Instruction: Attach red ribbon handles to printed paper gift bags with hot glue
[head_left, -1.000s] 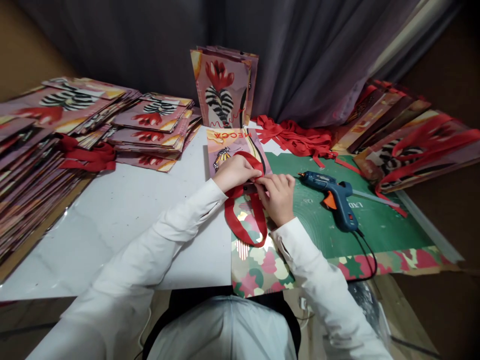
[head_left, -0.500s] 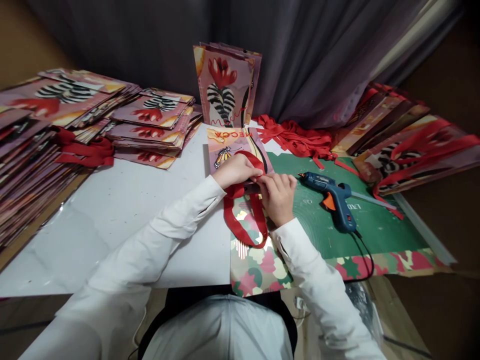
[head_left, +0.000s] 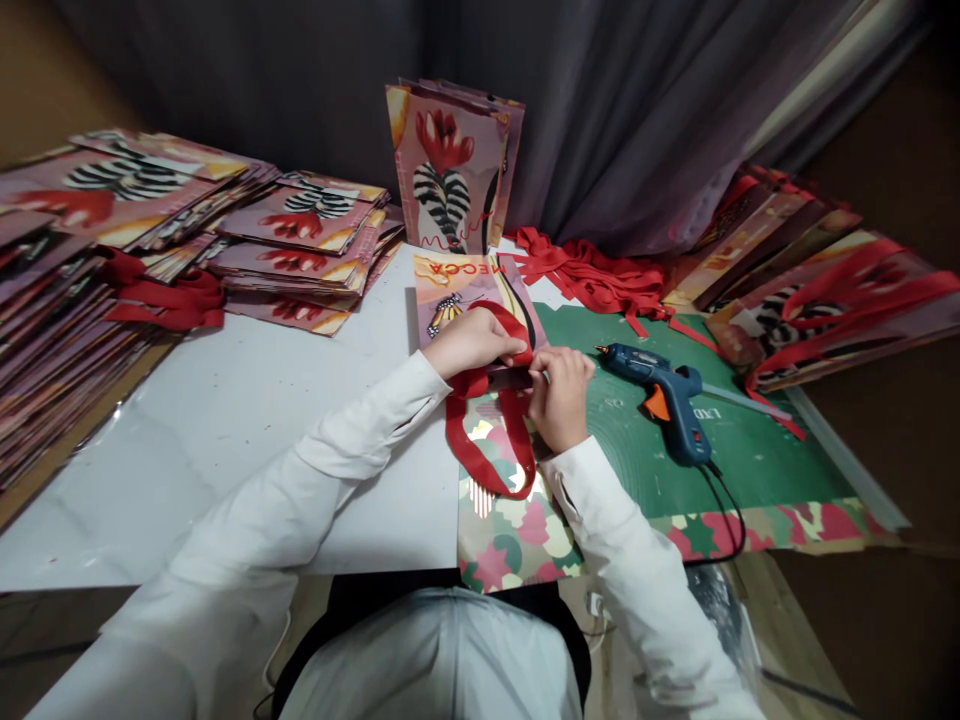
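A printed paper bag (head_left: 442,283) lies on the table in front of me, its lettering upside down. My left hand (head_left: 474,342) is closed on a red ribbon (head_left: 480,462), with the thumb and fingers pinching it over the bag. The ribbon forms a loop that hangs toward me over patterned paper (head_left: 525,530). At the bag's near right edge, my right hand (head_left: 559,392) has its fingers curled together against the rim; its grip seems to be on the bag's edge. The fingertips partly hide the bag's opening.
A blue glue gun (head_left: 667,395) lies on the green mat (head_left: 757,460) at right, its cord running toward me. Red ribbons (head_left: 592,275) are piled behind it. Stacked bags (head_left: 300,225) fill the left; a bag (head_left: 450,160) stands at the back, and others (head_left: 810,300) lean at right.
My right hand has shifted slightly right, away from the left fingertips, and its fingers are more curled. More of the bag's near edge shows between the hands. My left hand stays nearly in place.
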